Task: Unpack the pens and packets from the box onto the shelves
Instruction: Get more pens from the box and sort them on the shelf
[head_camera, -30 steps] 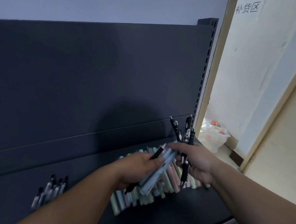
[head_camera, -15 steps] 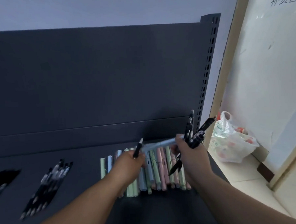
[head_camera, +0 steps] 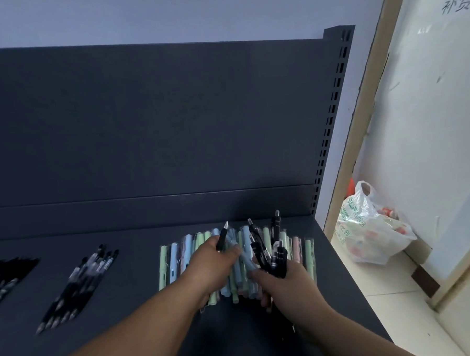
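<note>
- Head view: the left hand hung over the middle of the row of pastel pens on the shelf. Its fingers were curled round a single black pen that pointed up toward the back panel.
- Over the right half of that row, the right hand clutched a bunch of black pens, fanned nearly upright.
- A pale blue pen slanted between the hands; I could not tell which hand held it.
- A pile of black pens lay well left of the row, so I judged the left hand nearer to it.
</note>
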A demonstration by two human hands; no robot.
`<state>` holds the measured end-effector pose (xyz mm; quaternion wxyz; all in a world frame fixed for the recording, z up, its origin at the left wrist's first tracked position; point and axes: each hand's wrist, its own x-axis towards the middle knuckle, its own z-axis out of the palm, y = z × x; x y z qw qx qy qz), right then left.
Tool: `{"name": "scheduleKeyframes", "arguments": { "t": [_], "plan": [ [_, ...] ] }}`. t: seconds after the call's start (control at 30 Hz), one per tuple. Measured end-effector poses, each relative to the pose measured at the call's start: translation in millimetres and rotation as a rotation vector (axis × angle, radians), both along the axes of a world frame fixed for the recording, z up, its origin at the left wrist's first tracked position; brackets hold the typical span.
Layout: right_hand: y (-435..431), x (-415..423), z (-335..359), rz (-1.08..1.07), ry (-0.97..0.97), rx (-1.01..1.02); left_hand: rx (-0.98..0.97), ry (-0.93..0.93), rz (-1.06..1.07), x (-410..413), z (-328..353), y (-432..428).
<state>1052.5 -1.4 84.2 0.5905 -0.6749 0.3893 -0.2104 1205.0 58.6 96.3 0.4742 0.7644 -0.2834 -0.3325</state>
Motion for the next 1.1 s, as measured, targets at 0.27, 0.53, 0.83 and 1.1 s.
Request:
{"name": "scheduleKeyframes", "arguments": {
  "t": [0.27,0.53,0.83,1.1],
  "plan": [
    [-9,3,5,0.048,-0.056,0.102,-0.019,-0.134,-0.019,1,-3,7],
    [-15,6,-8,0.029,0.161,-0.118,0.103,-0.456,-0.182,8,-4,30],
    [-6,14,14,-0.021,0.049,-0.116,0.082,-0.330,-0.048,7,5,41],
    [33,61,28,0.083,-0.061,0.106,-0.026,0.146,0.099,39,14,94]
  ]
}}
